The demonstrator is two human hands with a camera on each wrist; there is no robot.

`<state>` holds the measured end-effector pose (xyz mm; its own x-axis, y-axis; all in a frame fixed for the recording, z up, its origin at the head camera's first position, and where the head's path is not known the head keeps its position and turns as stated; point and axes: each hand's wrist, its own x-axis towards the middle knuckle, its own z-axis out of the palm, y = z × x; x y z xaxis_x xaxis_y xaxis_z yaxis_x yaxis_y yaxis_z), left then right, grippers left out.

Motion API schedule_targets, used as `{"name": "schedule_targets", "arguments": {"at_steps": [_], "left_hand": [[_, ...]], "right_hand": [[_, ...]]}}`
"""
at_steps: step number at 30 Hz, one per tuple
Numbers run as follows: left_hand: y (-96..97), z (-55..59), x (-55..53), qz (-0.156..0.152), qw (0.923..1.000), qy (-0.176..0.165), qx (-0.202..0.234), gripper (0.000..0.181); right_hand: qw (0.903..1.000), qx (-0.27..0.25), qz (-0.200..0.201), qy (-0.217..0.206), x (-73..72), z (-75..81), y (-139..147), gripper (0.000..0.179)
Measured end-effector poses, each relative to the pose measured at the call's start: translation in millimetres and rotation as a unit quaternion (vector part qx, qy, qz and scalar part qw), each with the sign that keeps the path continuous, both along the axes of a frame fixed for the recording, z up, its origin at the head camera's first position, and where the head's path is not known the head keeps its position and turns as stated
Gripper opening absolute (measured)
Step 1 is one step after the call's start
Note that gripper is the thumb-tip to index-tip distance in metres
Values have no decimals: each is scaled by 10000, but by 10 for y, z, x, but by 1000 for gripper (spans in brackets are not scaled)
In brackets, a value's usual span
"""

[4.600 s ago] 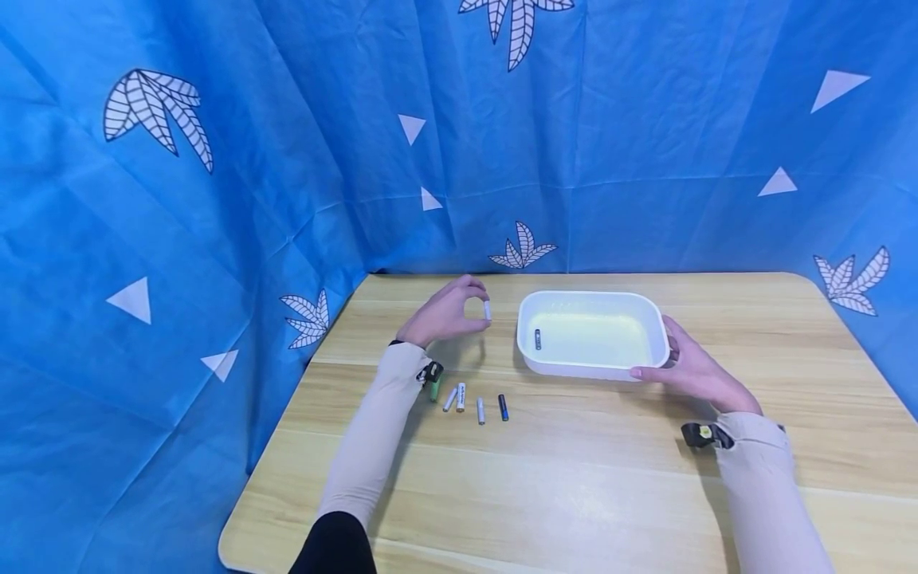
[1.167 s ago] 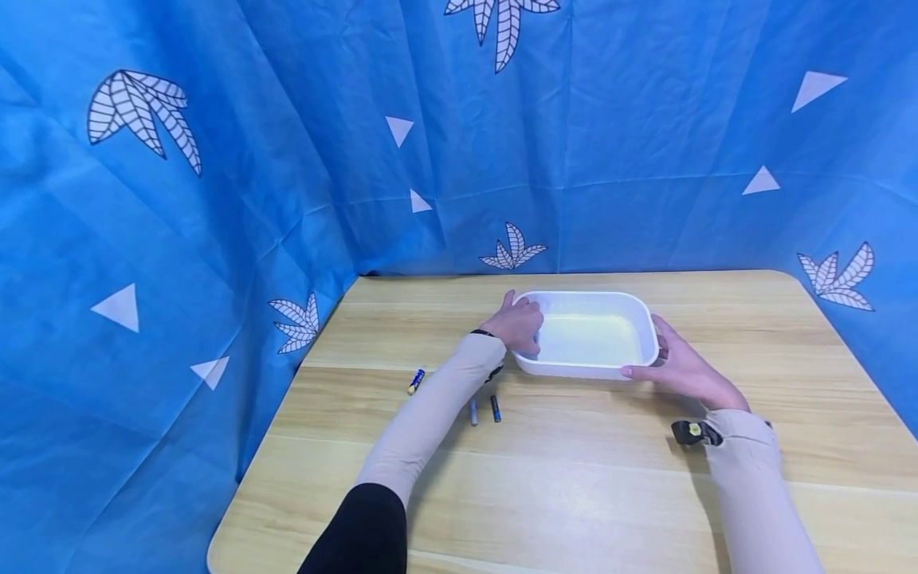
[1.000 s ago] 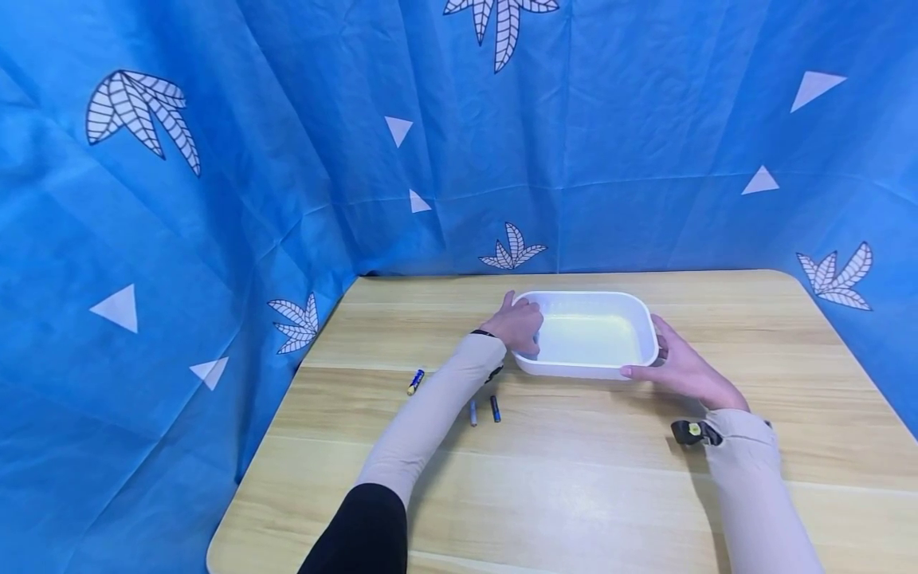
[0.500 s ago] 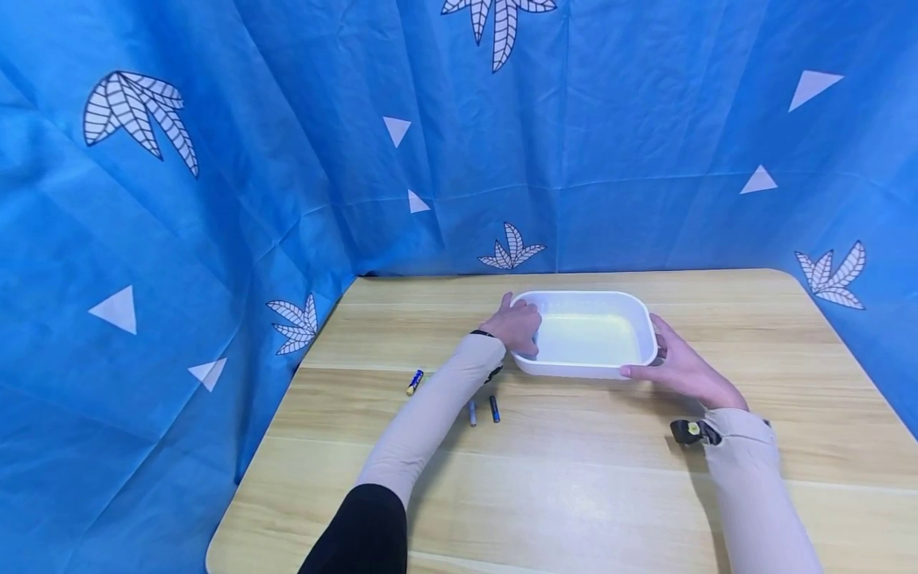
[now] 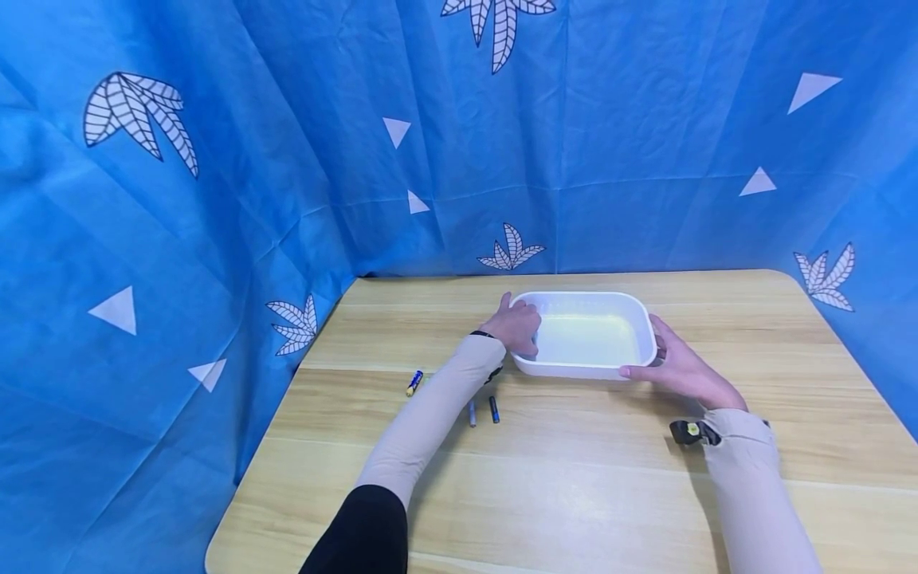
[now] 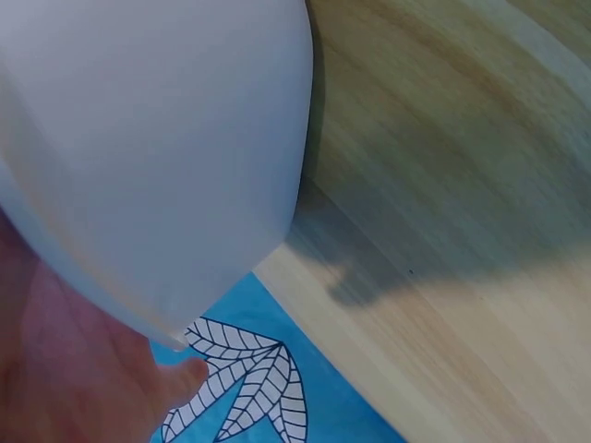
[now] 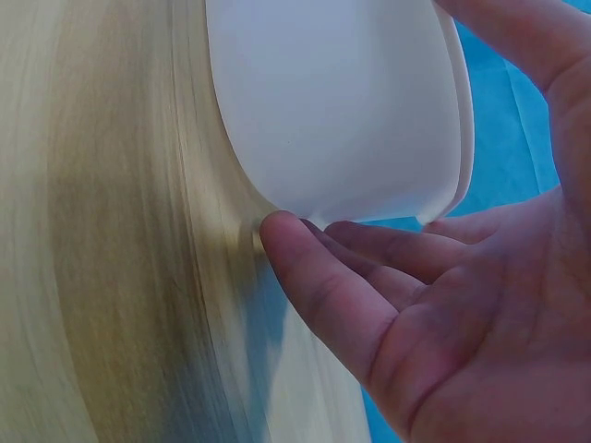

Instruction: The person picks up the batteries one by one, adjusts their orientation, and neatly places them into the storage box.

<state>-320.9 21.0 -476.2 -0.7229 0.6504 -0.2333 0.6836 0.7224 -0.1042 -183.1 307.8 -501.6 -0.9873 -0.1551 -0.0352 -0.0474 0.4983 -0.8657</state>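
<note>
A white plastic tub stands upright on the wooden table. My left hand reaches over its left end with fingers bent down inside; what those fingertips hold or touch is hidden. In the left wrist view the tub's outer wall covers them, and part of the hand shows beyond the rim. My right hand grips the tub's right end, thumb along the front side. The right wrist view shows its fingers around that end. No battery is visible in the tub's open part.
A blue-and-yellow battery lies left of my left sleeve. Right of the sleeve lie a pale battery and a dark blue one. The sleeve may hide others. A blue patterned cloth hangs behind the table.
Since the oldest frame, my left hand has moved right, from pinching a white battery beside the tub to inside its left end. Over the last second both hands stay nearly still.
</note>
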Motion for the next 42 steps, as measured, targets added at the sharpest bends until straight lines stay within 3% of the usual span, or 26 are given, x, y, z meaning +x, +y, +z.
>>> {"name": "schedule_targets", "arguments": {"at_steps": [21,35,42], "left_hand": [[-47,37,79,-88,10000,-12,-3,24],[-60,20,61,-161,9998,-81,81,22],[-97,67,69,-207,9993,-248,210,22]], "right_hand": [[10000,-68,-17,37,67,4,-43,123],[9999,-61,-27,96,95,18,-63,124],[9999,-90,-34,138,124,24,-74,122]]}}
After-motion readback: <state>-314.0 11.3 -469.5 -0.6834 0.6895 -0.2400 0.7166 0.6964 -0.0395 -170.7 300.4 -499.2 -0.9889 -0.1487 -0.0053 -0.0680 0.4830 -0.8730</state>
